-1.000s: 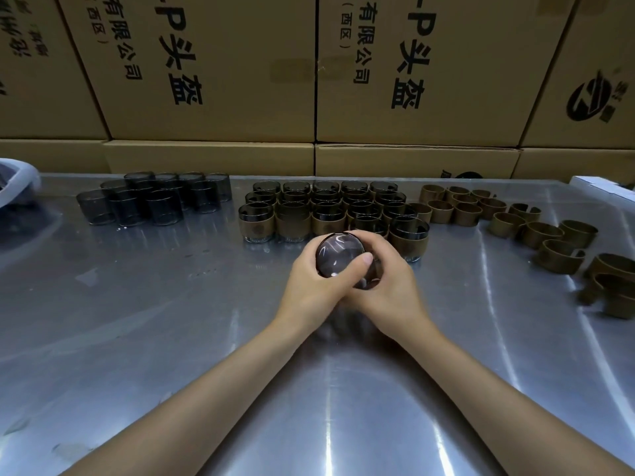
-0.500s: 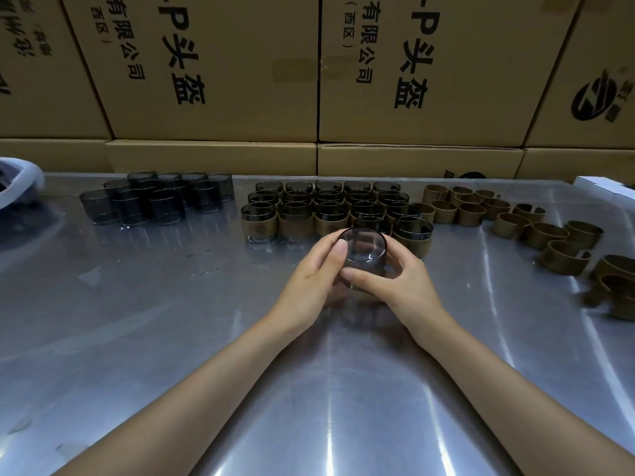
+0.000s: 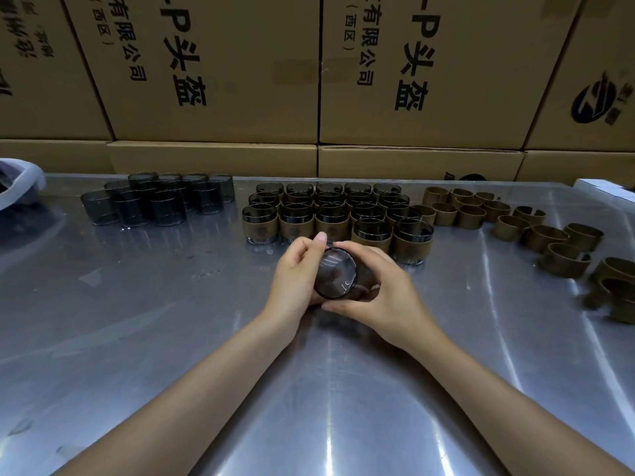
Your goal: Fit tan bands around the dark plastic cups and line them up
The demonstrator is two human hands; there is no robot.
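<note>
Head view: both hands meet over the middle of the steel table (image 3: 144, 338), holding one dark cup (image 3: 335, 277) between them just above the surface. The left hand (image 3: 297, 278) curls round the cup's left side, thumb under it near the bottom and a finger (image 3: 318, 241) reaching up over the far rim. The right hand (image 3: 385, 293) wraps the cup's right side, fingers curled over the top and thumb along the near edge. The cup lies tipped on its side, its long axis running near to far and slightly right, one round end facing the camera. Whether that end is the base or the mouth is unclear, and whether a band sits on it under the right fingers cannot be told.

Just beyond the hands stands a block of banded cups (image 3: 335, 214), upright in rows, tan bands round their lower halves. Far left is a cluster of bare cups (image 3: 158, 201), upright. To the right, loose bands (image 3: 508, 223) lie scattered from the block toward the right edge. Cardboard boxes (image 3: 309, 70) with printed characters are stacked behind the table. A white object (image 3: 20, 183) sits at the far left edge.
</note>
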